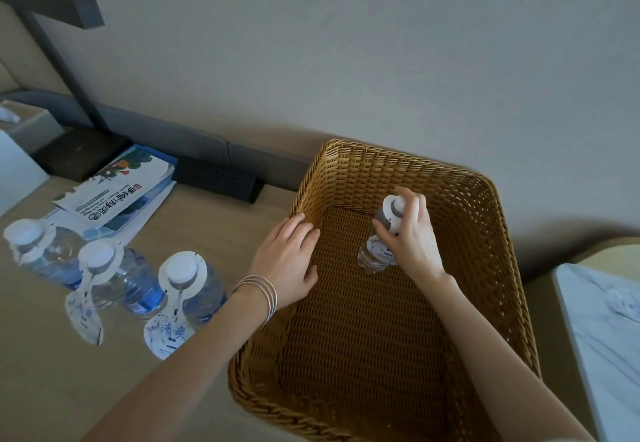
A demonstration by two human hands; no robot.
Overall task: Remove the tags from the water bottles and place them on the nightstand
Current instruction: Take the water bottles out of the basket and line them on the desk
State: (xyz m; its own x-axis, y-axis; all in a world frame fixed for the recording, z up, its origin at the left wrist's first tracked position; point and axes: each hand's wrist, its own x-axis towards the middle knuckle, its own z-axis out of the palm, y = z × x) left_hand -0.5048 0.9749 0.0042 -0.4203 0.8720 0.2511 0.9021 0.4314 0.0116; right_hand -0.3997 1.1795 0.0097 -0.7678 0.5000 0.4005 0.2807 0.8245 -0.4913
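While our right hand (412, 244) curled round the neck and shoulder of the water bottle (374, 257) inside the wicker basket (398, 159), our left hand (289, 258) rested on the basket's left rim, fingers lying nearly flat across it and holding nothing. We judged the grip risky: our fingers sat high, partly over the paper tag (388, 214) at the neck, so a squeeze could crumple it, and the smooth plastic could slip as we lifted. The base might also catch the woven wall on the way out. On the nightstand (41, 372), three standing bottles (114, 275) with their tags on stood close together, easy to topple with a careless set-down. The held bottle's long axis ran near upright, cap topmost and leaning toward the basket's far wall, base toward the woven floor; we could not tell whether it touched.
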